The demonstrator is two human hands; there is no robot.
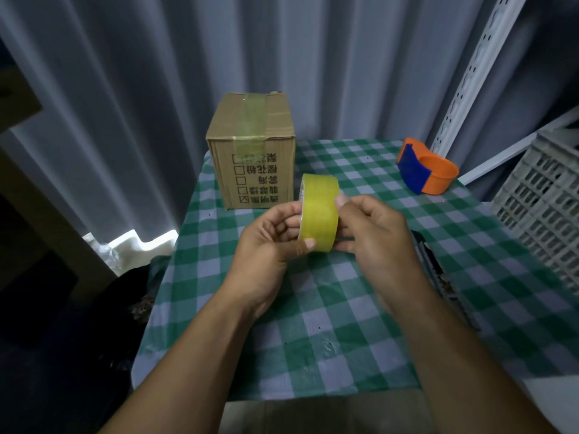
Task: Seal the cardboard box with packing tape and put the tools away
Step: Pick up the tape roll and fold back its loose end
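Looking down on a small table draped in green-and-white checked cloth. Above its middle, a roll of yellowish packing tape, standing on edge, gripped from both sides. Left hand curled round the left rim, thumb across the lower face. Right hand pinching the right rim, thumb near the top. Behind the roll, toward the far left corner, a closed cardboard box with a tape strip along the top and down the front. Near the far right edge, well apart, an orange-and-blue tape dispenser. Beside the right wrist, a dark slim tool, too blurred to name. Bare cloth toward the near edge. Just past the right edge, a grey slatted crate.
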